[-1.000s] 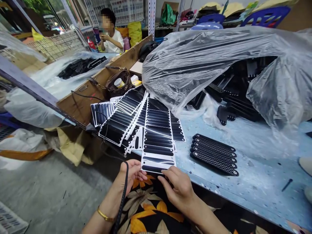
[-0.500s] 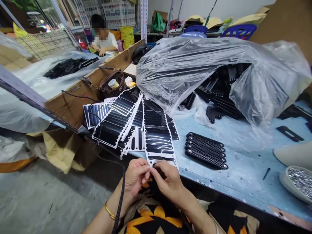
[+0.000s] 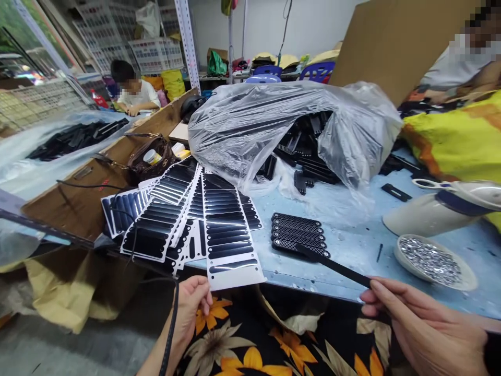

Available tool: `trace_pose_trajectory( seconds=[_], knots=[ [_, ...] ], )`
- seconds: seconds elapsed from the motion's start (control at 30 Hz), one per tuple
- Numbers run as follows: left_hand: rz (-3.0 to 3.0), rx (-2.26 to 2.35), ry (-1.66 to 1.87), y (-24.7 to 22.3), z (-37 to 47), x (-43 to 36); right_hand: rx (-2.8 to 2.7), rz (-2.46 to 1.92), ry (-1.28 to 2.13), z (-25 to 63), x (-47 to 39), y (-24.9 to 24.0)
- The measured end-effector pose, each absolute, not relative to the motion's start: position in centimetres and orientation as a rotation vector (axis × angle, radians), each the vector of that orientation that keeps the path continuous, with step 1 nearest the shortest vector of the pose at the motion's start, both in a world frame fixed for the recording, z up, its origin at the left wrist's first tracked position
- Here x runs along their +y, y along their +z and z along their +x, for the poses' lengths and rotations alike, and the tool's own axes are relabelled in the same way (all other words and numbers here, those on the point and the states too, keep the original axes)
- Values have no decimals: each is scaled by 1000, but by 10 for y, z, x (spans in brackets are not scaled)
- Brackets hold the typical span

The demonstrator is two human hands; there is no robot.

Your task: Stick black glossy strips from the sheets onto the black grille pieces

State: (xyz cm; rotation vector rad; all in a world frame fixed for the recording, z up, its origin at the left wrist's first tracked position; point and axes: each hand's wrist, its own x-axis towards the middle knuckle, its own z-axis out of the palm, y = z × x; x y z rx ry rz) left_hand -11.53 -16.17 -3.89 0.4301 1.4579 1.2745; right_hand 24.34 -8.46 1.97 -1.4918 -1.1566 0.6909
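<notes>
**Slim black strip held over the mesh bars**

From where I stand, the right hand (image 3: 434,318) has thumb and fingers pinched on one end of a slim black strip (image 3: 344,271). Its far end lies over the nearest of the mesh-patterned black bars (image 3: 299,232), stacked side by side on the blue table (image 3: 352,235); whether it touches, I can't tell. It looks like a peeled sticker, so I'd keep it straight, grip only the tip, match the rounded end to the bar's outline and smooth it down from there.

The left hand (image 3: 188,303) is curled, fingers close together, at the near corner of a sticker sheet (image 3: 235,279); I can't tell whether they grip it. That sheet juts past the table's front edge, so a sleeve could catch it, as could the braided cord (image 3: 170,326) by the left wrist. The bowl of metal bits (image 3: 403,262) sits beyond the right fingers, and plastic film (image 3: 250,115) bulges behind the bars, so I'd come in low from the front.
</notes>
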Motion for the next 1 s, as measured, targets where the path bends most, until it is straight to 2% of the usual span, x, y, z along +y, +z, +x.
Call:
trace_pose_trajectory(
  seconds=[0.17,0.27,0.37,0.53,0.83,1.0],
  knots=[
    [645,1604,1219,-19,-114,-171,-1181,-1333,805,219,-95,29],
    [583,1267,1153,5,-86,-157,-1364,-1129,839,193,-96,37],
    [434,874,985,20,-52,-133,-1610,-963,728,174,-97,48],
    [393,661,1017,17,-33,-101,-1859,-892,664,176,-107,52],
    [551,859,1020,21,-39,-80,-1847,-1139,843,219,-102,23],
    [602,1000,1162,24,-34,-75,-1864,-1156,533,216,-89,27]
  ],
)
